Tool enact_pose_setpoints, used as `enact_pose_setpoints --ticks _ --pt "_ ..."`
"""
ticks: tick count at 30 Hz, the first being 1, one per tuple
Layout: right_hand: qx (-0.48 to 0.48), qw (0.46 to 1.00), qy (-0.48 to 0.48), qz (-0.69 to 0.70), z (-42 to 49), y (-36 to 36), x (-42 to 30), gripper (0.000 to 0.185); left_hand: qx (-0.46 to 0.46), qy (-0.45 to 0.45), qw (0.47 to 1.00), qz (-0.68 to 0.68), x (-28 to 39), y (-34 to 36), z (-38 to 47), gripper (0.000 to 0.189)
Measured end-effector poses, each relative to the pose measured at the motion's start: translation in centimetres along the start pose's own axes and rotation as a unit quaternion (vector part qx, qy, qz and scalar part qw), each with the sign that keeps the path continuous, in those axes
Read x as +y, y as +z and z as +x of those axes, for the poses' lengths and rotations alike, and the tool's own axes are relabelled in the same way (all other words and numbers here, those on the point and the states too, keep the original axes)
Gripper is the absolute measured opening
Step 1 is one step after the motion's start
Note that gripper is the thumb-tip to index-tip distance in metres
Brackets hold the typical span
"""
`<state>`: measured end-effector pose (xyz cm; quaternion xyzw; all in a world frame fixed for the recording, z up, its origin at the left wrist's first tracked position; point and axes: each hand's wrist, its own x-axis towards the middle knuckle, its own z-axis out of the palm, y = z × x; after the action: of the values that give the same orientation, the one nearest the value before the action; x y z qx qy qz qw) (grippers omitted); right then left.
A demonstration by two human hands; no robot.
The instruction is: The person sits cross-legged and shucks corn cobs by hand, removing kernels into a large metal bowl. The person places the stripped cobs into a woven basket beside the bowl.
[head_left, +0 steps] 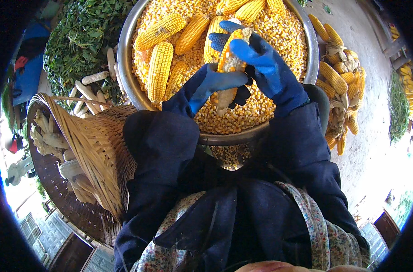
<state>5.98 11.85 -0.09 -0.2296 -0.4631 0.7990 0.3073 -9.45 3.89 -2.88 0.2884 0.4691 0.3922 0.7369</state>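
Over a wide metal basin [124, 57], a partly shelled corn cob [234, 64] is gripped between my two gloved hands. My left hand [220, 81] wraps around its lower half, the thumb across it. At the upper end, my right hand [260, 59] presses its thumb on the cob with the fingers behind. Some orange kernels still line the cob's left edge, while pale bare core shows along the middle and lower tip. Loose yellow kernels [233, 119] fill the basin, and several whole ears of corn [160, 71] lie on them.
A woven basket [101, 149] holding bare cobs and husks stands at my left. More bare cobs [87, 91] lie beside leafy green plants [87, 40]. Tied bunches of corn ears [342, 81] rest on the concrete floor [369, 112] at right.
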Motion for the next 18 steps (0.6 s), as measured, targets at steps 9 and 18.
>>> enact_pose_setpoints --ticks 9,18 --pt "-0.01 0.994 0.035 0.105 0.7 -0.8 -0.1 0.056 -0.334 -0.006 0.934 -0.126 -3.2 -4.1 4.7 0.037" --pt "-0.017 0.993 -0.042 -0.107 0.5 -0.5 1.1 0.058 0.06 0.02 0.996 0.068 -1.7 -0.4 2.7 0.031"
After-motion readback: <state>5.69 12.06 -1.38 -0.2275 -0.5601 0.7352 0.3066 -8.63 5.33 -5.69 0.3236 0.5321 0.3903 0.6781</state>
